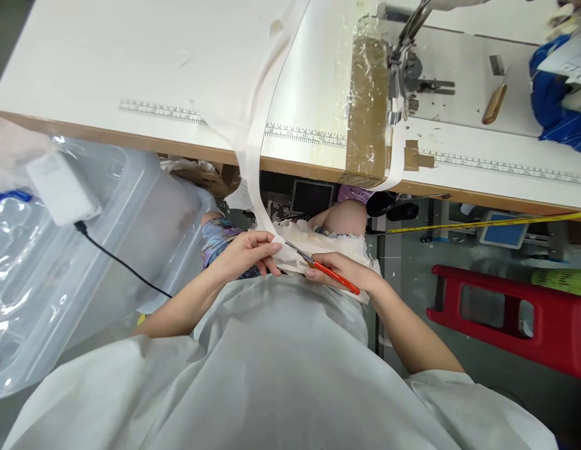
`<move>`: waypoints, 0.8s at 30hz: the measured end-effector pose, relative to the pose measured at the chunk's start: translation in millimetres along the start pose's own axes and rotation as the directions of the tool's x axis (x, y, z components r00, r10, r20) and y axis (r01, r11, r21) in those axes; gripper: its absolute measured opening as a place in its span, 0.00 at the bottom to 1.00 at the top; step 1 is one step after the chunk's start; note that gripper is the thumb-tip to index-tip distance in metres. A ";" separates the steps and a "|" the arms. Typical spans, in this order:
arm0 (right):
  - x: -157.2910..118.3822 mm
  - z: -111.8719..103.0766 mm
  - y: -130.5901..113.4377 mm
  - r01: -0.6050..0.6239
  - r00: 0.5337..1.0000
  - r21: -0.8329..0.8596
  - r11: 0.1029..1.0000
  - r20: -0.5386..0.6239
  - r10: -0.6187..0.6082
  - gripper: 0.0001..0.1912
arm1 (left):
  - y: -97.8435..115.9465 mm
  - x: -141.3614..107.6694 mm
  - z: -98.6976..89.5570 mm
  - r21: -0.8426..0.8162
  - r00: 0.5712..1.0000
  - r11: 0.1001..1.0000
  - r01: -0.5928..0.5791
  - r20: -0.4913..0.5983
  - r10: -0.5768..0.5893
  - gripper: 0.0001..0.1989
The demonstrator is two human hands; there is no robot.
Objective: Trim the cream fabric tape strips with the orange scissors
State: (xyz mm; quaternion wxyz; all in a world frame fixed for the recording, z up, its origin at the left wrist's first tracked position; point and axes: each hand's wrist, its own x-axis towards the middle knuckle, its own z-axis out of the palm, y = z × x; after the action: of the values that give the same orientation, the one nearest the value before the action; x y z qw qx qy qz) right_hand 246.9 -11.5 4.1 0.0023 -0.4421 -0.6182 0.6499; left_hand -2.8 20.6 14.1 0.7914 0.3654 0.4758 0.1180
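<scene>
In my lap, my left hand point(256, 251) pinches the end of a white fabric strip point(255, 150) between thumb and fingers. From there the strip runs up over the table edge onto white cloth point(225, 69). My right hand point(340, 269) is closed around scissors point(335, 276) with red handles. Their metal blades point left and reach the white material at my left fingertips. Whether the blades are parted is too small to tell. Pale ruffled fabric scraps point(318, 240) lie across my lap beneath both hands.
A sewing machine point(407, 75) stands on the white table point(309, 81), with a wooden-handled awl point(495, 103) to its right. Clear plastic bins point(117, 231) crowd my left, a white power bank point(63, 187) with a cable on top. A red stool point(510, 312) stands at right.
</scene>
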 end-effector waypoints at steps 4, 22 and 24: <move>5.2 -0.2 -0.9 -0.005 1.000 -0.042 0.999 -0.001 0.005 0.26 | -2.7 0.7 -1.0 -0.016 1.000 1.000 0.002 -0.026 -0.002 0.21; 3.8 7.7 -7.4 -0.037 0.976 -0.235 0.971 -0.216 -0.015 0.31 | -5.1 0.3 0.0 -0.035 0.997 0.998 -0.057 -0.045 0.055 0.19; 2.8 8.7 -7.4 -0.044 0.974 -0.236 0.971 -0.228 -0.011 0.31 | -4.7 -0.3 0.3 -0.039 0.997 0.998 -0.057 -0.046 0.055 0.19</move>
State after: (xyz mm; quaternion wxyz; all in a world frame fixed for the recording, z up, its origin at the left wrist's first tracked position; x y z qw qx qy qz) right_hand 236.3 -15.2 7.1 0.0143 -0.5157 -0.6840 0.5158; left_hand -3.4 17.0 11.1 0.7840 0.3598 0.4806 0.1580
